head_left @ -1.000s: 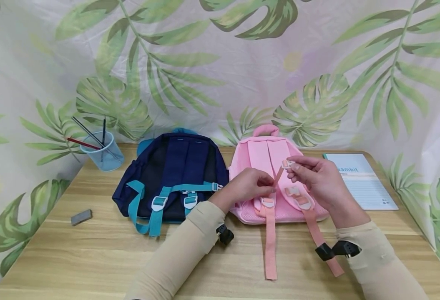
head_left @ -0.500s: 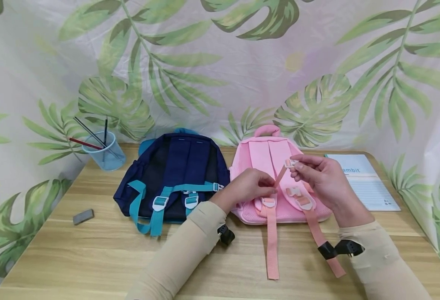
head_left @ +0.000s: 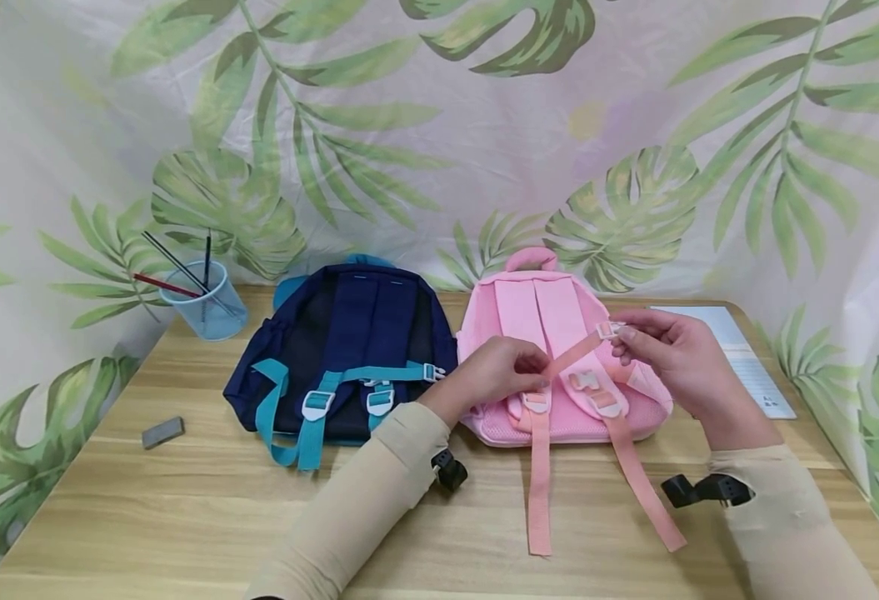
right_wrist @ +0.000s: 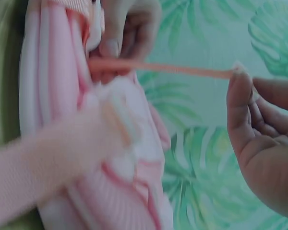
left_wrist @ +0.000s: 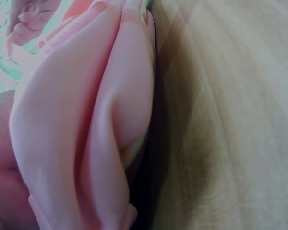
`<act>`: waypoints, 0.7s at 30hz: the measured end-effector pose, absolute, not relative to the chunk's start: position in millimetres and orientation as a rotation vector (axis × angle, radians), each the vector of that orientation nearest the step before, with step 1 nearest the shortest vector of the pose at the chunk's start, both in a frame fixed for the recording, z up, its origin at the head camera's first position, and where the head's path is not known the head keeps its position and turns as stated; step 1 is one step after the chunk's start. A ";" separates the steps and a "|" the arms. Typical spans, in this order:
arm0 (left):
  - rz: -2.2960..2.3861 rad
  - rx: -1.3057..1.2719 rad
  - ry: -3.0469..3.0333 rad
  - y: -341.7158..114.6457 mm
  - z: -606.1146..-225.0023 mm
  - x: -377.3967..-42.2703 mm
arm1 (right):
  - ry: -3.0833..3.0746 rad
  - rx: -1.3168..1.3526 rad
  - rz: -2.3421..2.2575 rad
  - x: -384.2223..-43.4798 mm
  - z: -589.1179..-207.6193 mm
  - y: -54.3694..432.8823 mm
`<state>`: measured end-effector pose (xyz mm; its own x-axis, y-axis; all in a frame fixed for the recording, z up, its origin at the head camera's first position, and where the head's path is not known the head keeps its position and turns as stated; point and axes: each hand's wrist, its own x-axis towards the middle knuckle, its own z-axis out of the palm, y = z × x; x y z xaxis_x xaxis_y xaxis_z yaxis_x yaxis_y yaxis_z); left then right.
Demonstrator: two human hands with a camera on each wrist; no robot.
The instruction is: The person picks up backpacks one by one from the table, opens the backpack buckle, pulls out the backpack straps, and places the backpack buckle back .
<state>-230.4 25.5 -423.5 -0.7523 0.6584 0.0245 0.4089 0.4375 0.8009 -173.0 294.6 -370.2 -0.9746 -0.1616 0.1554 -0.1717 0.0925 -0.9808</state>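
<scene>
A pink backpack point(head_left: 514, 308) lies on the table with its shoulder straps up. My right hand point(head_left: 671, 358) pinches a white plastic buckle point(head_left: 607, 332) at the end of a peach strap point(head_left: 577, 353). That strap runs taut down to my left hand point(head_left: 502, 368), whose thumb and fingers pinch its lower part, seen too in the right wrist view. Another white buckle piece point(head_left: 585, 382) rests on the right shoulder strap. Two loose peach strap ends hang over the table's near side. Pink fabric point(left_wrist: 62, 120) fills much of the left wrist view.
A navy backpack point(head_left: 312, 321) with teal straps point(head_left: 357, 375) lies just left of the pink one. Further left are a blue mesh cup point(head_left: 217, 312) with pencils and a grey eraser point(head_left: 162, 432). A notebook point(head_left: 746, 367) lies right, partly behind my right hand.
My right hand has drawn the buckle to the right, and the strap between my hands is longer and flatter. The left hand has stayed in place.
</scene>
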 end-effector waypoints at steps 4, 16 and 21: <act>1.198 0.929 2.417 26.7 -425.0 -230.2 | -2.455 0.360 1.902 -171.3 -375.8 310.8; 1.115 0.904 2.457 27.0 -425.0 -228.5 | -2.731 0.328 1.592 -169.1 -394.1 348.0; 1.087 0.940 2.462 25.6 -424.5 -227.7 | -2.812 0.280 1.525 -171.3 -404.1 357.5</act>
<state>-227.7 25.6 -424.5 -0.7453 0.6668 -0.0017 0.4480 0.5026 0.7394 -171.3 357.5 -404.1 -0.9824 -0.1853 0.0221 -0.1197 0.5343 -0.8368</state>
